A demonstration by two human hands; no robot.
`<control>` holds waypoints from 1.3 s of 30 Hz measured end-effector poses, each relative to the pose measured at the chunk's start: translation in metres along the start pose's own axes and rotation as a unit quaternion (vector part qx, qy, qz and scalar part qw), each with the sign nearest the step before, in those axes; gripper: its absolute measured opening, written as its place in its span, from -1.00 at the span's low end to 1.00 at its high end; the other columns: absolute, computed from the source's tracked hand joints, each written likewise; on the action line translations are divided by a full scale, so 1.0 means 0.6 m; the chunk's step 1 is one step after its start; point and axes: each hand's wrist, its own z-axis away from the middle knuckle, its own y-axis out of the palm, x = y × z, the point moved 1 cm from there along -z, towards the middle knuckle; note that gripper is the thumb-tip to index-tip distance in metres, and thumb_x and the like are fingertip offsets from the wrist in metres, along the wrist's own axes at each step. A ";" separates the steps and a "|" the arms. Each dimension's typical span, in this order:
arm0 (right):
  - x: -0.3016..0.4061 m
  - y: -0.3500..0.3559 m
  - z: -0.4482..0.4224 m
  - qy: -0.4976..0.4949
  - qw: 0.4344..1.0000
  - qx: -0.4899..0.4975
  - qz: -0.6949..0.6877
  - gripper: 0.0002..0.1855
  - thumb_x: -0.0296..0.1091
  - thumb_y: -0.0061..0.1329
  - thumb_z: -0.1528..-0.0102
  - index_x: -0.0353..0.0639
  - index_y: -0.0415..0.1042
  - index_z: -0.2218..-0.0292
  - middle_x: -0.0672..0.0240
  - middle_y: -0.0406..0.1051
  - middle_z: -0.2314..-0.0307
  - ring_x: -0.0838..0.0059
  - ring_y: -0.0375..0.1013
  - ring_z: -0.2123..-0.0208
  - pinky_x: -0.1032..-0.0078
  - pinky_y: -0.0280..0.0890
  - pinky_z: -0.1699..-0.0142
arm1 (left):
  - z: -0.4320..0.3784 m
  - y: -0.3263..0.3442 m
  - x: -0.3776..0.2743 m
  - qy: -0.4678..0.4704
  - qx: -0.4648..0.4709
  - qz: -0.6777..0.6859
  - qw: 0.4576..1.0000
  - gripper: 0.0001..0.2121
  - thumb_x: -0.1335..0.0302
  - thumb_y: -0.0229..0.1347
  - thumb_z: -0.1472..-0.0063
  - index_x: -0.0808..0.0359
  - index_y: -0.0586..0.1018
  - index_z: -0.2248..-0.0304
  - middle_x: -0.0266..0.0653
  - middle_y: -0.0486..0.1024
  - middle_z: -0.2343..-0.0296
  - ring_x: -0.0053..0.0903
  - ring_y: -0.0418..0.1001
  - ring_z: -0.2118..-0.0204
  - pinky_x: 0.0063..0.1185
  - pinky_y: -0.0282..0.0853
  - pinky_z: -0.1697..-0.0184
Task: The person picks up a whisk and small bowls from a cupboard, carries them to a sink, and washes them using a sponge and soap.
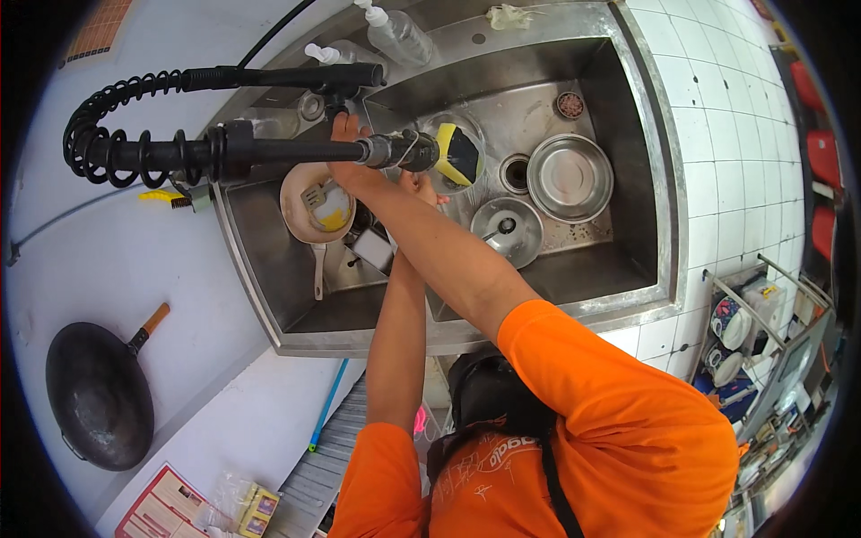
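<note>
My right arm crosses over my left. My right hand (347,144) reaches to the valve (336,104) of the black spring-hose faucet (289,150), its fingers against it; their grip is partly hidden. Beneath the spray head, my left hand (421,188) holds the near-left edge of a clear round bowl (474,128). A yellow and black sponge (459,155) shows within the bowl's outline, partly covered by the spray head. Close by in the right basin are a metal bowl (521,250) with a spoon-like utensil and a wider steel basin (570,178). The drain (516,173) lies between them.
A pan (290,214) with a slotted turner (314,197) sits in the left basin beside a white rectangular object (372,250). Pump bottles (401,39) line the sink's back ledge. A small pinkish-filled cup (570,105) is at far right. A wok (99,397) hangs left.
</note>
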 end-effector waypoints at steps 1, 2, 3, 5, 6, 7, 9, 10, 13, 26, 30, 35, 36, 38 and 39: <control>0.009 -0.013 0.001 -0.001 1.000 0.002 -0.003 -0.40 -0.35 -0.05 0.01 -0.47 0.16 -0.03 -0.04 0.27 0.17 0.00 0.35 0.14 0.27 0.28 0.10 | 0.001 -0.005 0.004 -0.011 -0.003 0.001 1.000 -0.78 0.52 -0.10 -0.28 0.56 0.39 0.20 -0.07 0.51 0.44 -0.46 0.52 0.66 -0.60 0.41 0.61; 0.039 -0.027 0.013 0.004 0.997 0.071 -0.017 -0.37 -0.34 -0.05 0.01 -0.47 0.14 -0.05 -0.04 0.26 0.15 -0.03 0.34 0.13 0.26 0.25 0.06 | 0.005 -0.029 0.011 -0.023 -0.020 0.002 1.000 -0.77 0.52 -0.11 -0.29 0.56 0.38 0.18 -0.04 0.51 0.40 -0.46 0.52 0.66 -0.60 0.41 0.60; 0.041 -0.035 0.011 0.016 0.991 0.128 -0.021 -0.35 -0.34 -0.04 0.02 -0.46 0.12 -0.06 -0.05 0.24 0.13 -0.05 0.32 0.12 0.26 0.23 0.03 | -0.001 -0.033 0.013 -0.021 -0.020 0.003 1.000 -0.77 0.52 -0.11 -0.29 0.56 0.38 0.18 -0.04 0.51 0.40 -0.46 0.52 0.66 -0.60 0.41 0.60; 0.039 -0.038 0.007 0.008 0.993 0.116 -0.015 -0.36 -0.34 -0.05 0.01 -0.48 0.13 -0.06 -0.07 0.23 0.11 -0.05 0.30 0.09 0.24 0.22 0.01 | -0.015 -0.036 0.012 -0.053 0.033 -0.090 0.994 -0.76 0.51 -0.12 -0.29 0.56 0.36 0.15 -0.04 0.52 0.38 -0.47 0.52 0.66 -0.61 0.41 0.58; 0.033 -0.032 0.005 0.000 0.994 0.107 -0.009 -0.36 -0.35 -0.05 0.01 -0.49 0.13 -0.06 -0.08 0.22 0.09 -0.05 0.28 0.06 0.23 0.21 0.00 | -0.016 -0.032 0.011 -0.051 0.035 -0.089 0.994 -0.76 0.51 -0.12 -0.29 0.56 0.36 0.15 -0.04 0.52 0.38 -0.47 0.52 0.66 -0.61 0.41 0.58; 0.029 -0.025 0.005 -0.001 0.994 0.107 -0.008 -0.36 -0.35 -0.05 0.01 -0.49 0.13 -0.06 -0.08 0.22 0.09 -0.05 0.28 0.06 0.23 0.21 0.00 | -0.015 -0.032 0.012 -0.041 0.021 -0.081 0.996 -0.76 0.51 -0.12 -0.29 0.57 0.37 0.17 -0.06 0.53 0.41 -0.48 0.52 0.66 -0.61 0.41 0.57; 0.019 0.001 0.009 -0.060 0.997 0.049 0.005 -0.35 -0.33 -0.04 0.03 -0.55 0.15 -0.03 -0.13 0.18 0.05 -0.08 0.23 0.03 0.12 0.19 0.00 | -0.010 -0.031 0.011 -0.033 0.005 -0.074 0.997 -0.76 0.51 -0.12 -0.28 0.57 0.38 0.18 -0.08 0.54 0.45 -0.48 0.52 0.66 -0.61 0.41 0.57; 0.012 0.017 0.008 -0.061 0.997 0.051 0.006 -0.35 -0.33 -0.04 0.03 -0.55 0.15 -0.03 -0.13 0.18 0.05 -0.08 0.23 0.03 0.12 0.19 0.00 | -0.007 -0.028 0.007 -0.004 0.010 -0.061 0.998 -0.76 0.49 -0.13 -0.29 0.49 0.37 0.14 -0.12 0.49 0.45 -0.54 0.45 0.69 -0.61 0.40 0.60; -0.030 0.058 -0.003 -0.096 0.994 -0.037 0.023 -0.38 -0.32 -0.02 0.07 -0.60 0.23 0.04 -0.20 0.14 0.03 -0.14 0.16 0.02 0.02 0.17 0.03 | -0.002 -0.010 -0.012 0.027 0.040 -0.059 0.997 -0.74 0.48 -0.14 -0.30 0.39 0.36 0.06 -0.16 0.46 0.43 -0.62 0.36 0.71 -0.62 0.37 0.63; -0.004 0.068 0.023 -0.158 0.983 -0.077 0.059 -0.42 -0.31 -0.01 0.10 -0.57 0.34 0.09 -0.26 0.13 0.03 -0.19 0.12 0.02 -0.04 0.15 0.05 | -0.017 -0.047 -0.035 -0.019 0.044 -0.107 0.993 -0.80 0.48 -0.09 -0.27 0.49 0.43 0.26 -0.19 0.51 0.51 -0.60 0.43 0.68 -0.60 0.38 0.61; -0.023 0.048 -0.001 -0.126 0.990 -0.024 0.061 -0.38 -0.28 -0.05 0.02 -0.59 0.25 0.01 -0.25 0.08 -0.03 -0.23 0.08 -0.04 -0.03 0.13 -0.01 | -0.012 -0.008 -0.053 0.047 0.019 -0.022 0.998 -0.80 0.54 -0.09 -0.22 0.52 0.43 0.23 -0.10 0.53 0.45 -0.57 0.47 0.67 -0.59 0.41 0.60; 0.039 -0.062 0.084 -0.148 0.987 0.042 0.046 -0.49 -0.28 -0.10 -0.09 -0.38 0.28 -0.02 -0.17 0.16 -0.03 -0.18 0.18 -0.03 -0.01 0.11 -0.09 | -0.036 -0.046 -0.005 0.021 0.045 -0.046 0.998 -0.78 0.61 -0.13 -0.20 0.54 0.41 0.18 -0.03 0.52 0.37 -0.50 0.47 0.70 -0.58 0.42 0.60; 0.063 -0.109 0.119 -0.163 0.985 0.052 0.016 -0.52 -0.29 -0.11 -0.11 -0.32 0.30 -0.03 -0.16 0.19 -0.03 -0.16 0.21 -0.02 0.00 0.10 -0.10 | -0.036 -0.065 -0.007 0.022 0.031 -0.046 0.998 -0.78 0.61 -0.13 -0.20 0.54 0.41 0.18 -0.03 0.52 0.37 -0.50 0.47 0.70 -0.58 0.42 0.60; 0.055 -0.199 0.174 -0.165 0.980 0.073 -0.078 -0.57 -0.29 -0.14 -0.15 -0.22 0.32 -0.04 -0.12 0.24 -0.02 -0.13 0.27 -0.01 0.01 0.09 -0.14 | -0.032 -0.065 -0.012 -0.023 0.034 -0.079 0.996 -0.72 0.62 -0.16 -0.21 0.52 0.39 0.10 -0.03 0.53 0.36 -0.46 0.50 0.68 -0.57 0.44 0.60; 0.026 -0.232 0.190 -0.148 0.970 0.088 -0.172 -0.62 -0.33 -0.12 -0.14 -0.23 0.36 0.01 -0.07 0.30 0.05 -0.07 0.30 0.03 0.08 0.13 -0.11 | -0.036 -0.047 -0.017 -0.022 0.041 -0.075 0.996 -0.72 0.62 -0.16 -0.21 0.52 0.39 0.10 -0.03 0.53 0.36 -0.46 0.50 0.68 -0.57 0.44 0.60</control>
